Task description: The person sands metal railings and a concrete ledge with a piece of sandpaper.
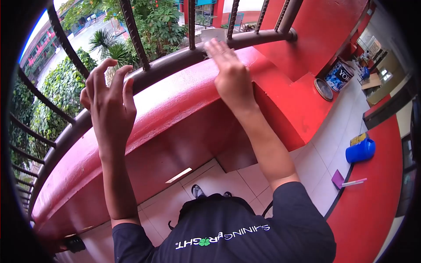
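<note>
The red ledge [175,109] curves across the frame's centre beneath a brown railing [184,59]. The right hand [230,76] presses flat on it, fingers straight. The left hand [109,105] hovers centre-left, fingers spread, empty. A paint can [341,75] stands upper right, a blue jug [360,150] right.

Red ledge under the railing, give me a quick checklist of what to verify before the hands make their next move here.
1. Left hand free of objects: ok, fingers spread, nothing held.
2. Right hand free of objects: ok, lies flat at the railing's lower bar.
3. Red ledge free of loose things near the hands: ok.
4. Paint can out of arm's sweep: ok, stands apart at the far corner.
5. Lid off the can: ok, lies beside it.
6. Ledge surface wet or dry: cannot tell.
</note>
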A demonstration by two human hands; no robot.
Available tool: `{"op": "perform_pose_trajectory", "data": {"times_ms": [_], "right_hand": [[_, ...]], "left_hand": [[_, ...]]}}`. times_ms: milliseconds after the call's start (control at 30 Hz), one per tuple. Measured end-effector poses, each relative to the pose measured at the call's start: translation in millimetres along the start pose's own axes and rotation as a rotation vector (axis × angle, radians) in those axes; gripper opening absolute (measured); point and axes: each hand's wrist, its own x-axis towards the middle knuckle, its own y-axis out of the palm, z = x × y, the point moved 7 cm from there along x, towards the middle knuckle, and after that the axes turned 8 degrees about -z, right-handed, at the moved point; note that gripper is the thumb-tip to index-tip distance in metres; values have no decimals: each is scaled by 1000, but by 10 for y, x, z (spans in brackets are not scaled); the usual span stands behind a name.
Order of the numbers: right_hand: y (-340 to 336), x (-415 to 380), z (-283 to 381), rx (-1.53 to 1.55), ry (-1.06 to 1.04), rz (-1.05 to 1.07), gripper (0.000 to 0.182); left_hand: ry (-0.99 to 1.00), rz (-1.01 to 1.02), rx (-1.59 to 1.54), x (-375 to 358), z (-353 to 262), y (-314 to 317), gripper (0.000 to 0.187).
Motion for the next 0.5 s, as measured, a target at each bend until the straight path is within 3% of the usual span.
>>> {"op": "perform_pose_trajectory", "data": {"times_ms": [67,133,200,267,367,500], "right_hand": [[47,-14,16,13,-15,29,47],[-45,45,-295,20,229,-79,50],[24,-36,58,-91,98,-33,47],[55,-122,270,-28,102,-3,48],[-23,82,-192,-119,169,23,49],[55,65,263,-114,51,88,47]], "left_hand": [[-2,-70,-167,-42,93,-3,23],[-94,-95,-231,-96,99,-50,27],[-216,-198,-179,-130,199,-95,35],[-259,-215,-133,-139,258,-32,38],[-285,-56,-132,-136,135,22,29],[-321,87,-75,-167,169,65,24]]}}
